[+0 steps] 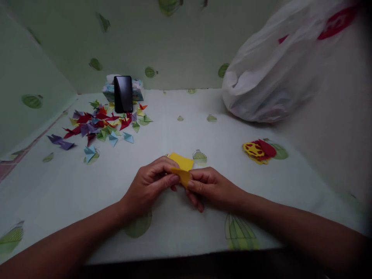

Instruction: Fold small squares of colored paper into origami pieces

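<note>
Both of my hands meet over the middle of the table on a small yellow paper. My left hand pinches the paper's left side between thumb and fingers. My right hand pinches its lower right fold, fingers curled under. The paper is partly folded, with one flap standing up behind the fingers.
A heap of folded coloured paper pieces lies at the back left. A black phone stands propped against a patterned box. A white plastic bag fills the back right. A small stack of red and yellow paper lies to the right.
</note>
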The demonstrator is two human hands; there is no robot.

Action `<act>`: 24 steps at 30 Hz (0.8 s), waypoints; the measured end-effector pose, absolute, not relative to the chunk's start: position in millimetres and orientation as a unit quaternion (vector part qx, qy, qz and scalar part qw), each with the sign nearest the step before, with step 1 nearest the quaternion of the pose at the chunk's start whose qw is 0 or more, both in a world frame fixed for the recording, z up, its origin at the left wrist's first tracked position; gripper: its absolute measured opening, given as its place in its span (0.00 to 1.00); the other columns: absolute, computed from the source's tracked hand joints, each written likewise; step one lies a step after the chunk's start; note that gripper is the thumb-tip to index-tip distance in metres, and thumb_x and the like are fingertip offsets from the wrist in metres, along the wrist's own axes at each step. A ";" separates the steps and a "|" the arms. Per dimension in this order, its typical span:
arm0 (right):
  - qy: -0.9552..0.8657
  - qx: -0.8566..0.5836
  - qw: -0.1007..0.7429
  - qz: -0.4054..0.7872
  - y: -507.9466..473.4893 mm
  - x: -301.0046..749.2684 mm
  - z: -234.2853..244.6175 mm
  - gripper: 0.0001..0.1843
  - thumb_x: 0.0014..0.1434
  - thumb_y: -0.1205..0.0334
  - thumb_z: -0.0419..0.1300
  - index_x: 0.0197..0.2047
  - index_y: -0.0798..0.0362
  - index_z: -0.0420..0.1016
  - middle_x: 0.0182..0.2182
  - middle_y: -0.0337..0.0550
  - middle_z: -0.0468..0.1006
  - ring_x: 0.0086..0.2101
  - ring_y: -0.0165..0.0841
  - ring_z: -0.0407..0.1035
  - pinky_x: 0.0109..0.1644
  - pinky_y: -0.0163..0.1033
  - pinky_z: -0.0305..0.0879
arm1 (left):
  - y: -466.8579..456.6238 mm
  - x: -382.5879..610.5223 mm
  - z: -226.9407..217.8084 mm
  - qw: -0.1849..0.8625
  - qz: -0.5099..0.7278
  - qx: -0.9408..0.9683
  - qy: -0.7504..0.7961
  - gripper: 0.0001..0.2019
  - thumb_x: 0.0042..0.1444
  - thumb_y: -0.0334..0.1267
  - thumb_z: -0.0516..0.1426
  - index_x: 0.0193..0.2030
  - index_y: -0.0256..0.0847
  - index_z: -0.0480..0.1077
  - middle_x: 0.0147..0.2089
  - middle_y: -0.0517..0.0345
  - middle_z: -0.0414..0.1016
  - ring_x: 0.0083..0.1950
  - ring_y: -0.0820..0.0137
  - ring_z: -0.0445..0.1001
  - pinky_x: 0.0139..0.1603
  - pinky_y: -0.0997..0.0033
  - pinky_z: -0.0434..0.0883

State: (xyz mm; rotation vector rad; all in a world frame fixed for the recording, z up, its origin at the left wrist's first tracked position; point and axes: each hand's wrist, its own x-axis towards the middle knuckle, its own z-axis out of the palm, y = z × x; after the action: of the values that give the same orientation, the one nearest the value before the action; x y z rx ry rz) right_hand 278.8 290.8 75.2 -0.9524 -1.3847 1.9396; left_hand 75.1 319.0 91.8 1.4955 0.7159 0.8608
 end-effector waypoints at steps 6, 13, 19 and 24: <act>-0.556 -0.380 0.409 0.616 289.1 280.4 73.7 0.16 0.65 0.48 0.54 0.39 0.54 0.66 0.25 0.35 0.70 0.22 0.24 0.65 0.25 0.31 0.62 | 320.1 78.1 94.0 0.606 0.276 0.629 0.400 0.07 0.57 0.36 0.59 0.30 0.36 0.72 0.26 0.60 0.73 0.29 0.75 0.69 0.32 0.75 0.68; -0.556 -0.416 0.380 0.611 289.5 277.4 75.4 0.10 0.62 0.58 0.59 0.33 0.55 0.66 0.22 0.35 0.70 0.19 0.23 0.64 0.23 0.30 0.60 | 315.7 84.3 87.3 0.650 0.277 0.582 0.403 0.09 0.55 0.39 0.61 0.37 0.36 0.69 0.29 0.61 0.72 0.29 0.75 0.69 0.33 0.74 0.67; -0.556 -0.425 0.377 0.607 289.8 276.7 78.2 0.07 0.59 0.62 0.60 0.33 0.55 0.66 0.23 0.34 0.70 0.22 0.24 0.65 0.25 0.31 0.60 | 316.1 83.6 86.0 0.654 0.275 0.574 0.409 0.08 0.54 0.38 0.61 0.36 0.37 0.68 0.26 0.63 0.69 0.27 0.76 0.68 0.30 0.75 0.65; -0.535 -0.421 0.387 0.621 288.6 275.4 76.5 0.06 0.60 0.63 0.57 0.38 0.52 0.63 0.22 0.33 0.72 0.20 0.25 0.67 0.25 0.32 0.62 | 314.8 84.4 87.6 0.654 0.281 0.575 0.404 0.06 0.54 0.37 0.60 0.35 0.37 0.68 0.26 0.64 0.68 0.28 0.77 0.66 0.30 0.76 0.64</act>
State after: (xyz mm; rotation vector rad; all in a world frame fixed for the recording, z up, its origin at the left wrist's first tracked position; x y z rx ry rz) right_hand 275.4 288.6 76.5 -1.0723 -1.3629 1.5816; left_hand 84.4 314.8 87.6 1.3051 0.9155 0.6368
